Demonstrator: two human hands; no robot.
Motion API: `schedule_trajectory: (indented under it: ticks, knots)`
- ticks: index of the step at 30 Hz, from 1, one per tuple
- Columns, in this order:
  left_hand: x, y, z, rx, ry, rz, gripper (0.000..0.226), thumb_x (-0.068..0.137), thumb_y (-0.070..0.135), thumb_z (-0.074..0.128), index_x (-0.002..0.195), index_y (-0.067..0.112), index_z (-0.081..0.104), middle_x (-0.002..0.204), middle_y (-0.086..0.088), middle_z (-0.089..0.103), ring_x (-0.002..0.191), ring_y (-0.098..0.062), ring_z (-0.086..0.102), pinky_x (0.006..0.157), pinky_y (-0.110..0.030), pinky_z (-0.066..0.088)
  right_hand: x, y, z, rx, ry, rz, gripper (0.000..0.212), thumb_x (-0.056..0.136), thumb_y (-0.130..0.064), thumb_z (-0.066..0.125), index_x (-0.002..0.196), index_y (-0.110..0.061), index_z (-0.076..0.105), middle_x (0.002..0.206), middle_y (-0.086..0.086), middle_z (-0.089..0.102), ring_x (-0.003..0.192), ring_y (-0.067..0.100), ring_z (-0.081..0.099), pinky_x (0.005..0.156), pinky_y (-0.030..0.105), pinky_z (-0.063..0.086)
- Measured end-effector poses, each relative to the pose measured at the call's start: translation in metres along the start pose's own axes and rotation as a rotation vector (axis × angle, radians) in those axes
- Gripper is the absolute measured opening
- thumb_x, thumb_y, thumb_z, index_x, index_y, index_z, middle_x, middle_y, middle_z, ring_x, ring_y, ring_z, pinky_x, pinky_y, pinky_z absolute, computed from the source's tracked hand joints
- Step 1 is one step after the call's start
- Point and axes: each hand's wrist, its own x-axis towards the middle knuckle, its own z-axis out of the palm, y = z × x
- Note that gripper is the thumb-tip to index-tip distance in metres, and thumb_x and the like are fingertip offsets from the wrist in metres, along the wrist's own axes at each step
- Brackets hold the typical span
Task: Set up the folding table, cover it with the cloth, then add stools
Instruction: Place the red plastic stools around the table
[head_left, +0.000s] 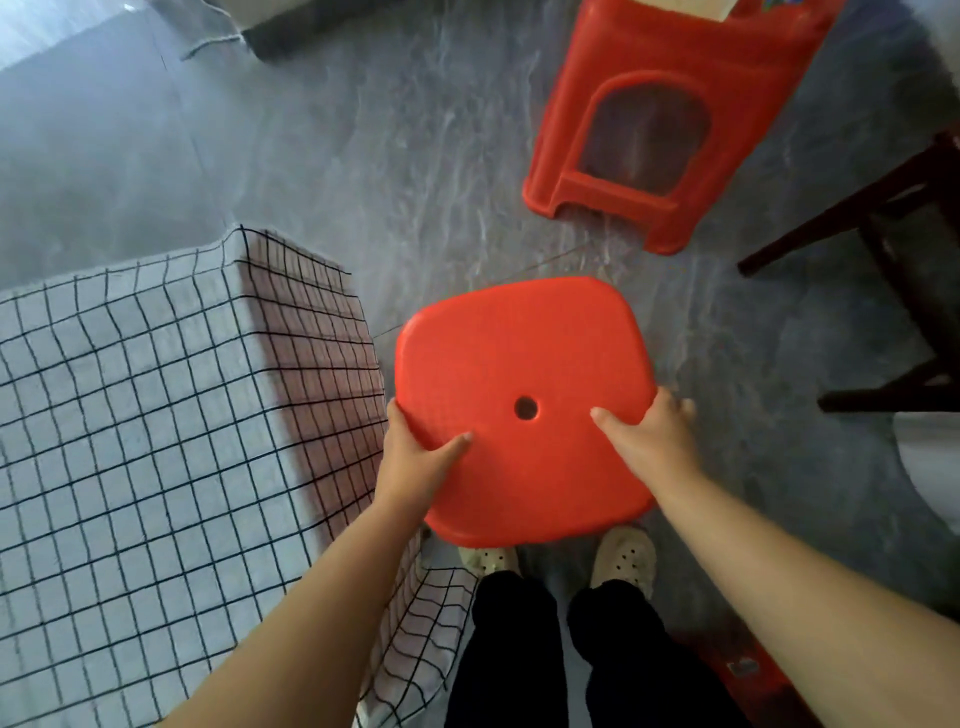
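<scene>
I hold a red plastic stool (519, 364) by its seat, seen from above, with a small round hole near the seat's middle. My left hand (421, 457) grips the seat's left edge, thumb on top. My right hand (649, 441) grips the right edge the same way. The stool is just right of the table, which is covered by a white cloth with a black grid (130, 441); the cloth hangs down the table's side. A second red stool (670, 119) stands on the floor further ahead on the right.
The floor is grey marbled tile (363, 156). A dark wooden furniture frame (893, 249) stands at the right edge. My feet in pale shoes (623, 561) are directly below the held stool. A white rounded object (935, 467) sits at the far right.
</scene>
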Motion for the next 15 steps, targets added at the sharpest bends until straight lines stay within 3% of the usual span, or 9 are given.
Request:
schedule_trajectory:
  ticks: [4, 8, 11, 15]
  knots:
    - [0.004, -0.014, 0.002, 0.165, 0.079, 0.047, 0.098, 0.069, 0.036, 0.078, 0.143, 0.025, 0.015, 0.141, -0.008, 0.034, 0.126, -0.027, 0.039, 0.102, -0.050, 0.038, -0.004, 0.000, 0.010, -0.105, 0.055, -0.050, 0.083, 0.076, -0.040, 0.072, 0.136, 0.000, 0.032, 0.135, 0.018, 0.034, 0.121, 0.037, 0.043, 0.099, 0.041, 0.039]
    - [0.009, -0.015, 0.007, 0.157, 0.123, -0.004, 0.105, 0.065, 0.036, 0.082, 0.144, 0.024, 0.015, 0.144, -0.008, 0.029, 0.131, -0.027, 0.034, 0.104, -0.053, 0.036, 0.004, 0.005, 0.006, -0.131, 0.064, -0.080, 0.080, 0.076, -0.043, 0.070, 0.135, -0.003, 0.033, 0.136, 0.017, 0.036, 0.126, 0.036, 0.038, 0.102, 0.043, 0.037]
    - [0.011, 0.001, 0.015, 0.318, 0.236, -0.031, 0.116, 0.061, 0.036, 0.085, 0.148, 0.017, 0.010, 0.156, -0.010, 0.006, 0.142, -0.027, 0.011, 0.113, -0.051, 0.020, 0.024, 0.007, -0.009, -0.070, -0.015, -0.071, 0.075, 0.078, -0.048, 0.066, 0.134, -0.007, 0.037, 0.136, 0.014, 0.040, 0.128, 0.032, 0.037, 0.103, 0.041, 0.035]
    - [0.023, 0.063, 0.047, 0.563, 0.356, 0.191, 0.115, 0.065, 0.031, 0.082, 0.149, 0.017, 0.005, 0.157, -0.012, -0.001, 0.144, -0.029, 0.007, 0.114, -0.051, 0.018, 0.076, -0.005, -0.059, 0.092, 0.035, -0.117, 0.071, 0.084, -0.047, 0.059, 0.138, -0.009, 0.034, 0.141, 0.014, 0.038, 0.131, 0.028, 0.035, 0.105, 0.038, 0.030]
